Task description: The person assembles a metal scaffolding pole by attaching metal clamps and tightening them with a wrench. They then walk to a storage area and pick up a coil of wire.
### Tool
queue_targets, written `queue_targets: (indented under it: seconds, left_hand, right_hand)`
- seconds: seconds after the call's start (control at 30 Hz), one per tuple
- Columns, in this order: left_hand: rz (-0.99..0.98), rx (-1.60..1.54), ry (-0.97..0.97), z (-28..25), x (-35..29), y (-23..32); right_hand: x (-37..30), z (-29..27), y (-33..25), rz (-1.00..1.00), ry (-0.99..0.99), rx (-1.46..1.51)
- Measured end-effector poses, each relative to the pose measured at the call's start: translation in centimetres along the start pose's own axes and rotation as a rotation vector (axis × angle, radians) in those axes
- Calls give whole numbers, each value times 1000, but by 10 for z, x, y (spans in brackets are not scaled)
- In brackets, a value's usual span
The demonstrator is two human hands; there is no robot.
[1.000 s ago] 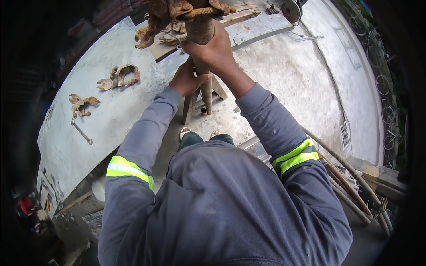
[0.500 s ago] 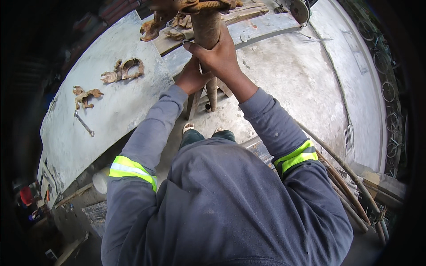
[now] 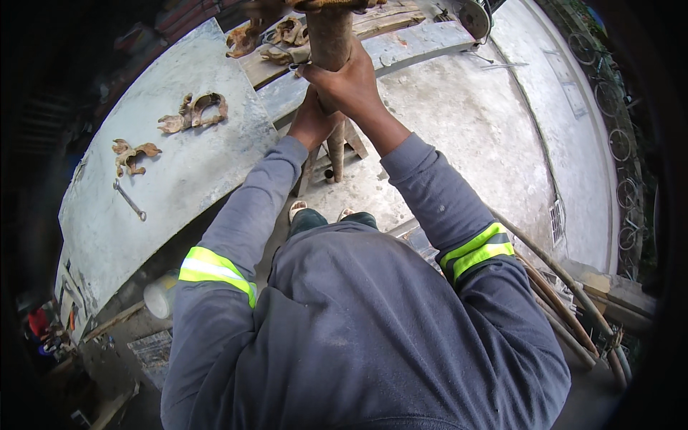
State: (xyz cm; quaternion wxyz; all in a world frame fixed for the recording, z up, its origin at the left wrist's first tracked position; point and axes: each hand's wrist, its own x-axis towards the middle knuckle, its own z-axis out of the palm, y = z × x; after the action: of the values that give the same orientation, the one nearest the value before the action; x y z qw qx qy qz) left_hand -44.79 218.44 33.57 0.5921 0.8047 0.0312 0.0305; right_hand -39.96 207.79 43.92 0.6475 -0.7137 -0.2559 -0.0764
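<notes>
Both my hands are wrapped round a thick, rusty metal pipe [image 3: 330, 44] that stands roughly upright in front of me. My right hand [image 3: 348, 84] grips it higher up, thumb across the front. Just below and to its left, my left hand [image 3: 312, 122] is closed round the same pipe, its fingers partly hidden. A rusty clamp [image 3: 331, 4] sits on the pipe at the upper edge, mostly cut off. On the pale board to the left lie two rusty scaffold clamps, one larger [image 3: 189, 115] and one smaller [image 3: 127, 159], with a wrench [image 3: 130, 200] nearer me.
The pale board [image 3: 179, 168] spreads along my left. More rusty clamps [image 3: 289, 33] rest on a wooden plank beyond the pipe. A round disc tool [image 3: 474, 19] stands at the far right. Long poles [image 3: 552, 269] lie low on my right, and a white bucket [image 3: 160, 294] is under the board.
The pipe has shifted slightly, and the clamp at its top has slid mostly out of the upper edge. Both hands keep their grip. The whole view has shifted a little.
</notes>
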Motion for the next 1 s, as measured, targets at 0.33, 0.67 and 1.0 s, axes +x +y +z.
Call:
queue_targets:
  seconds: [0.33, 0.67, 1.0]
  left_hand:
    - [-24, 142, 113, 6, -21, 18]
    - [-47, 183, 66, 14, -17, 6]
    - [-112, 152, -8, 2, -5, 14]
  right_hand:
    - [2, -18, -21, 73, -149, 63]
    - [1, -24, 2, 120, -205, 104]
    - [8, -22, 11, 175, -287, 137]
